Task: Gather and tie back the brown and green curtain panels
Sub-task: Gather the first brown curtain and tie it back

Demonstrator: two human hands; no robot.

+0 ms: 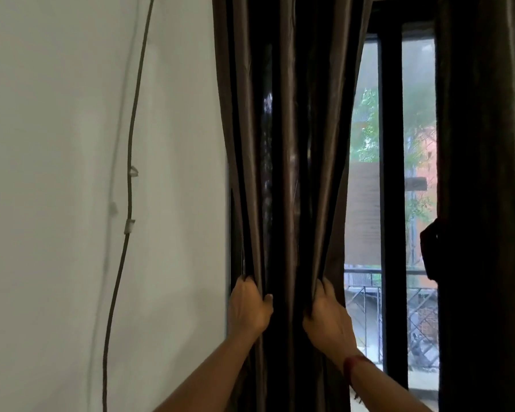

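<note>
A brown curtain panel (286, 138) hangs in deep folds just left of the window, pinched narrow at hand height. My left hand (250, 307) grips its left edge beside the wall. My right hand (327, 316) grips its right edge, fingers curled into the folds; a red thread circles that wrist. A darker greenish curtain panel (488, 144) hangs at the far right, with a dark bunched knot or tie (430, 251) on its inner edge. Neither hand touches that panel.
A dark window frame bar (391, 203) stands between the panels, with a balcony railing (419, 316) and trees outside. A white wall (57, 173) fills the left, with a thin cable (130, 185) clipped down it.
</note>
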